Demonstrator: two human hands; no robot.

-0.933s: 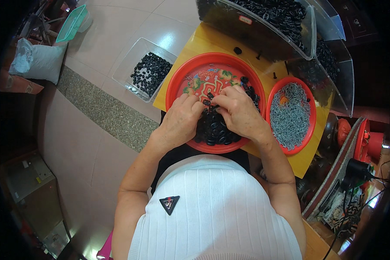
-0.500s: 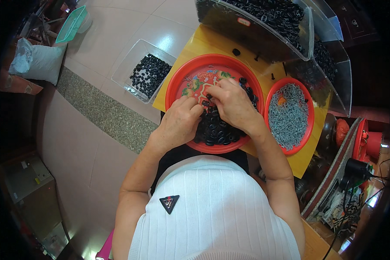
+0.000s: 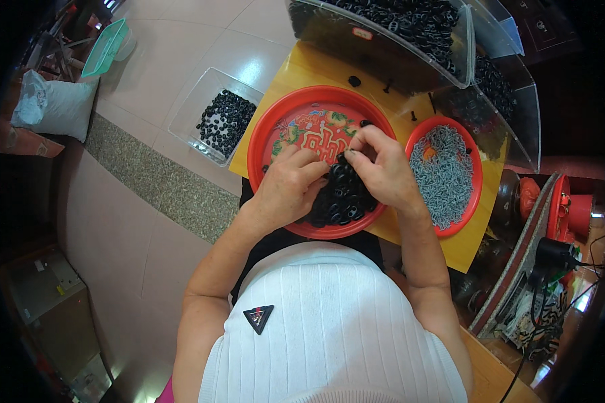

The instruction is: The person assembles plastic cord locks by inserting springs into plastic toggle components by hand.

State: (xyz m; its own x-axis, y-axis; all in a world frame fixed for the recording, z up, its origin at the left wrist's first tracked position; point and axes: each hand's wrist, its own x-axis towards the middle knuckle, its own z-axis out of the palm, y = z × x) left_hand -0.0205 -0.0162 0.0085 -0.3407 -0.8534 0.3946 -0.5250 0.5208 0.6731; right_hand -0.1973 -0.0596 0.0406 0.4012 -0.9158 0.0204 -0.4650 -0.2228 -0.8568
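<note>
A round red basin (image 3: 259, 127) with a patterned bottom sits in front of me, and small black plastic pieces (image 3: 343, 201) are heaped in its near right part. Over the heap's left side is my left hand (image 3: 290, 183), fingers bent and closed; whatever is at their tips is hidden. Across from it, my right hand (image 3: 385, 166) has thumb and forefinger pinched at a small black piece above the heap. Beside the basin on the right stands a smaller red dish (image 3: 478, 178) full of grey screws (image 3: 444, 174).
The basin and dish stand on a yellow board (image 3: 316, 64). Large clear bins (image 3: 383, 57) of black pieces rise at the far right. On the floor to the left, a clear tray (image 3: 181, 124) holds small black parts. A white sack (image 3: 64, 104) lies farther left. Cables (image 3: 531, 329) hang at right.
My hands have moved slightly apart, the right one drawing back toward the basin's right side. More of the basin's patterned bottom shows between them. The whole view has shifted slightly.
</note>
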